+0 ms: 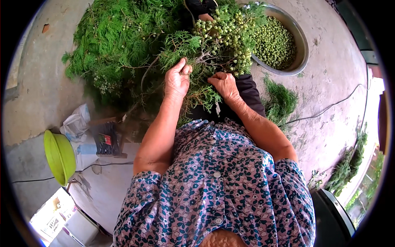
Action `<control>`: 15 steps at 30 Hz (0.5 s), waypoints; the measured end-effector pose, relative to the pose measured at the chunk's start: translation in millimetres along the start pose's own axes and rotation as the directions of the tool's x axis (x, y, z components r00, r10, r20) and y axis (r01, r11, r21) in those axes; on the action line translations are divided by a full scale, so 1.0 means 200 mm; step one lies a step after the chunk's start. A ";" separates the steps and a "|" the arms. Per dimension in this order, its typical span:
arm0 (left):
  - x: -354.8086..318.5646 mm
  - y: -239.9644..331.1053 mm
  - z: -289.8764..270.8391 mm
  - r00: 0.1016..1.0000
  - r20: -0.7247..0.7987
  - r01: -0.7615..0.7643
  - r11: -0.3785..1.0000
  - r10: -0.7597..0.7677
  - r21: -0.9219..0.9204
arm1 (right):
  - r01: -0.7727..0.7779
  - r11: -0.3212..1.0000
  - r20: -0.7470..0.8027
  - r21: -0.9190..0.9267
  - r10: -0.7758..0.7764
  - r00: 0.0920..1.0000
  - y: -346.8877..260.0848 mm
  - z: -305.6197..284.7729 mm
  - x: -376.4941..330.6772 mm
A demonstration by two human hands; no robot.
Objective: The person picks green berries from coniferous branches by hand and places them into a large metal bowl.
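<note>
Green-berried conifer branch (214, 45), a feathery sprig thick with small round green fruits, lies across my lap, its tip reaching toward the far rim of the wide metal basin (303, 45). My left hand (177, 80) is clenched around the woody stem where the foliage begins, thumb up against the twig. My right hand (224, 84) rests just beside it, fingers curled into the lower leaves; I think it pinches a small sprig, though the greenery hides the fingertips. The basin sits on the concrete floor (337, 82) ahead and to my right, filled with loose green berries (273, 41) of the same kind. A large heap of cut green branches (119, 37) covers the floor ahead and to my left, touching the branch I hold. A smaller tuft of green cuttings (282, 101) lies near my right knee. By the left edge of the floor stands a lime-green plastic bowl (59, 156) tipped on its side, with a crumpled clear plastic bag (76, 123) near it. A thin dark cable (329, 108) runs across the floor at right.
</note>
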State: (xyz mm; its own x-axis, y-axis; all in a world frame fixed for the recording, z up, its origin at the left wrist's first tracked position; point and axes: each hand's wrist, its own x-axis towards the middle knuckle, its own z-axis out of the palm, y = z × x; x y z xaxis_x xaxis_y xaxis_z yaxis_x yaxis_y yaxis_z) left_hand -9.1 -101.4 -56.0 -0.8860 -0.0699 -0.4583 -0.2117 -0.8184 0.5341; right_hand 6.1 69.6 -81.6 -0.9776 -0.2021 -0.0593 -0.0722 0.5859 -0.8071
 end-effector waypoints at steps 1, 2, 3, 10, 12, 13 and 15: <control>0.01 0.00 0.00 1.000 0.009 0.001 1.000 -0.001 -0.005 | 0.185 0.951 0.075 -0.247 -0.171 0.982 0.01 -0.01 -0.02; 0.01 0.00 -0.01 1.000 0.019 0.002 1.000 -0.002 -0.012 | -0.052 0.998 0.086 -0.017 0.054 0.995 -0.02 -0.01 -0.03; 0.02 0.01 -0.02 1.000 0.019 0.002 1.000 -0.002 -0.015 | -0.126 0.987 0.128 0.097 0.113 0.985 -0.05 -0.04 -0.05; 0.01 0.00 0.01 1.000 0.026 0.012 0.997 -0.013 0.072 | -0.406 0.525 0.317 0.748 0.256 0.913 -0.06 -0.29 -0.06; 0.00 0.00 0.01 1.000 0.015 -0.007 0.984 0.005 0.180 | -0.400 0.459 0.312 0.793 0.257 0.915 -0.06 -0.30 -0.05; 0.00 0.00 0.01 1.000 0.017 -0.008 0.984 0.005 0.179 | -0.391 0.390 0.308 0.834 0.259 0.915 -0.05 -0.30 -0.04; 0.00 0.00 0.00 1.000 0.006 0.005 0.990 -0.006 0.142 | -0.370 0.353 0.303 0.859 0.232 0.924 -0.01 -0.31 -0.03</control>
State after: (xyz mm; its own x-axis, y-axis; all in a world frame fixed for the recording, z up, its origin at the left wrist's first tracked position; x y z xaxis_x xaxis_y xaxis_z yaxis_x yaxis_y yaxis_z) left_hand -9.8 -100.5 -55.9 -0.8870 -0.0617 -0.4576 -0.2729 -0.7294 0.6273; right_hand -0.3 118.4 -43.3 -0.8605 -0.2884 -0.4200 0.5063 -0.3923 -0.7679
